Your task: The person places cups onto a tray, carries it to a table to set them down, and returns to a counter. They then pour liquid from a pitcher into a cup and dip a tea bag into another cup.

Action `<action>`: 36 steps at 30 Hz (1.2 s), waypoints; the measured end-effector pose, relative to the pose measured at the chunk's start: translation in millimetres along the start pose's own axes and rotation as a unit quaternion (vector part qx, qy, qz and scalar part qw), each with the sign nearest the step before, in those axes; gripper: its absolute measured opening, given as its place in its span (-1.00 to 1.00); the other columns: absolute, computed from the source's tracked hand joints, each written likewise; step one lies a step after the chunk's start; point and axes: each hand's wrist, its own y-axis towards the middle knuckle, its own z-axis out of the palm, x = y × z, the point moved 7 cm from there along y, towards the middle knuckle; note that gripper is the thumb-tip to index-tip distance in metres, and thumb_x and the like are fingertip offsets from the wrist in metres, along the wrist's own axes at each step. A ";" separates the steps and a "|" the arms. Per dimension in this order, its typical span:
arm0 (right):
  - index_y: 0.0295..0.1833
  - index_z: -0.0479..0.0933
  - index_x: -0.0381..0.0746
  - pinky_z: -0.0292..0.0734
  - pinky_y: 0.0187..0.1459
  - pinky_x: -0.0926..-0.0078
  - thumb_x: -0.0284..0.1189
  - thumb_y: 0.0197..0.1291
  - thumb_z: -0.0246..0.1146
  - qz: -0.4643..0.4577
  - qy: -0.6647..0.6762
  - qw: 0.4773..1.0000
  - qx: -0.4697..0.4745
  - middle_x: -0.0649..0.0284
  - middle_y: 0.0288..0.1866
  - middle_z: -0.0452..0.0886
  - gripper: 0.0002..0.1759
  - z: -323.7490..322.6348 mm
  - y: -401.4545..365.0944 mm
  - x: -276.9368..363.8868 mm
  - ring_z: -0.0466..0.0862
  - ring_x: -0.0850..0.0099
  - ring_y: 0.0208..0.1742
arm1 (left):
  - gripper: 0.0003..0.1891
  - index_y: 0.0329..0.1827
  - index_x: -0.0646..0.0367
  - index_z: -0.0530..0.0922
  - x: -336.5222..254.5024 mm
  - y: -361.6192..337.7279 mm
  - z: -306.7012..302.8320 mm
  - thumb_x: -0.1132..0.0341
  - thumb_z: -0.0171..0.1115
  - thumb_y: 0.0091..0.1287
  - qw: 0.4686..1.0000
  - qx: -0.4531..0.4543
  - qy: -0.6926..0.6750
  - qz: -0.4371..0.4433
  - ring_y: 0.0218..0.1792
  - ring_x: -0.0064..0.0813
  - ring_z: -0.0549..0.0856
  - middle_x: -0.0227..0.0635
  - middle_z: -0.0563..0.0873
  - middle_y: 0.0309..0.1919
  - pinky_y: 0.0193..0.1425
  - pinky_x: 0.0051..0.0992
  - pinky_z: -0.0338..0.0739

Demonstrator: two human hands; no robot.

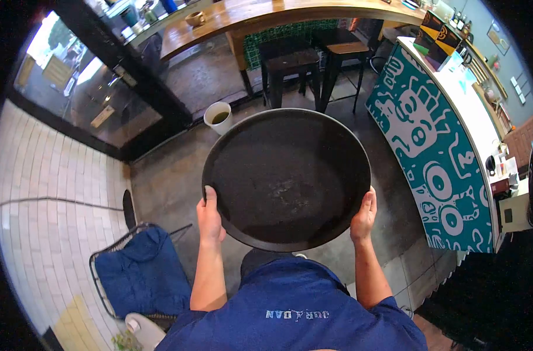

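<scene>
A large round black serving tray is held level in front of my body, with pale scuff marks near its middle. My left hand grips the rim at the lower left, thumb on top and fingers mostly hidden beneath. On the opposite side my right hand is closed round the rim at the lower right. Nothing stands on the tray. Just beyond its upper left edge shows a white bucket with dark greenish contents.
Black stools stand under a wooden bar counter ahead. To the right is a teal-fronted counter with white drawings. A chair with a dark blue cloth sits at lower left, beside a white tiled wall. A glass door is at upper left.
</scene>
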 end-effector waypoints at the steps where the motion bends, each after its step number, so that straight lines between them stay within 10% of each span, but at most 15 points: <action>1: 0.13 0.41 -0.34 0.37 0.11 0.53 -0.19 0.49 -0.22 -0.005 -0.052 0.999 0.007 0.26 -0.01 0.54 -0.53 6.9 22.1 -5.8 0.50 0.49 0.01 | -0.48 0.02 0.39 0.53 -10.2 18.6 8.7 -0.02 0.07 0.40 1.000 -0.002 0.006 0.019 0.06 -0.41 0.57 -0.18 0.62 0.04 0.17 -0.43 0.42; 8: -0.02 0.51 -0.32 0.40 -0.26 0.62 -0.06 0.47 -0.22 0.041 -0.084 0.996 -0.008 0.21 -0.20 0.64 -0.43 58.6 200.4 -7.0 0.57 0.55 -0.27 | -0.54 -0.03 0.35 0.56 -58.4 175.6 36.9 0.02 0.12 0.39 0.995 -0.005 0.029 0.100 -0.09 -0.45 0.63 -0.22 0.68 -0.08 0.03 -0.47 0.47; 17: 0.03 0.51 -0.29 0.45 -0.16 0.68 -0.40 0.22 0.28 -0.045 -0.161 0.980 0.109 0.31 -0.19 0.62 -0.70 166.7 442.2 -4.6 0.57 0.60 -0.20 | -0.57 -0.34 0.35 0.58 -110.0 265.4 65.8 0.03 0.27 0.29 0.963 -0.045 0.143 0.222 -0.36 -0.73 0.45 -0.53 0.60 -0.41 -0.25 -0.66 0.32; 29: 0.44 0.02 -0.33 0.46 0.19 0.26 -0.08 -0.19 0.54 -0.111 -0.368 0.886 0.258 -0.12 0.32 0.33 0.18 356.1 763.3 -103.1 0.43 0.13 0.28 | -0.56 -0.34 0.36 0.59 -111.3 262.5 141.5 0.04 0.32 0.25 0.880 -0.284 0.182 0.333 -0.46 -0.78 0.29 -0.65 0.44 -0.52 -0.40 -0.67 0.14; 36: 0.31 0.24 -0.25 0.41 0.21 0.33 -0.10 -0.27 0.56 -0.125 -0.281 0.902 0.302 0.05 0.19 0.50 0.02 397.2 798.0 -149.5 0.51 0.24 0.21 | -0.56 -0.53 0.11 0.36 -88.6 248.3 179.7 -0.03 0.29 0.26 0.869 -0.371 0.178 0.275 -0.48 -0.74 0.22 -0.68 0.28 -0.57 -0.40 -0.59 0.07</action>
